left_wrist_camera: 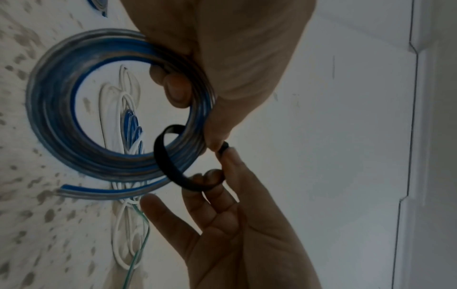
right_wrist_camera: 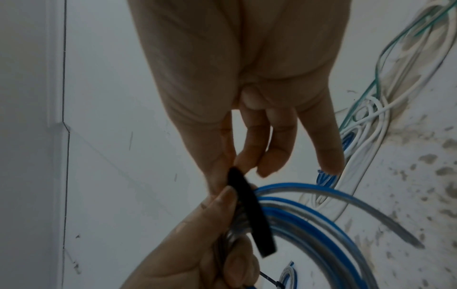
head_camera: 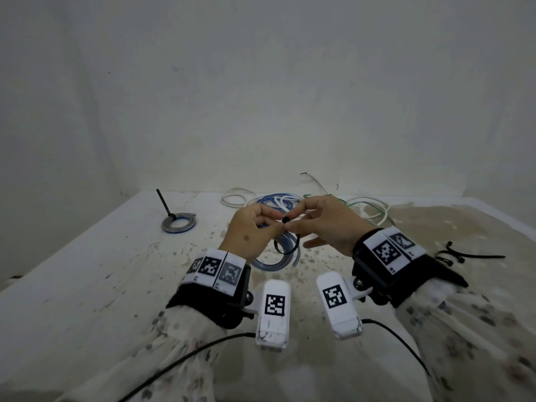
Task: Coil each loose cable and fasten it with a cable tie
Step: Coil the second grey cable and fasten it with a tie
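Observation:
A blue and grey cable coil (head_camera: 271, 264) hangs just above the table in my left hand (head_camera: 272, 224), whose fingers curl round its strands. The same coil (left_wrist_camera: 74, 117) fills the left wrist view. A black cable tie (head_camera: 285, 249) loops loosely round the coil's strands. Its ends meet at the tie head (head_camera: 285, 219), between the fingertips of both hands. My right hand (head_camera: 298, 221) pinches the tie there with thumb and forefinger, the other fingers spread. In the right wrist view the cable tie (right_wrist_camera: 249, 211) crosses the coil (right_wrist_camera: 321, 224) beside my left thumb.
A tied blue-grey coil (head_camera: 179, 223) lies at the back left of the stained white table (head_camera: 87, 285), its tie tail sticking up. Loose white, blue and green cables (head_camera: 368, 208) lie tangled against the back wall. Spare black ties (head_camera: 452, 255) lie to the right.

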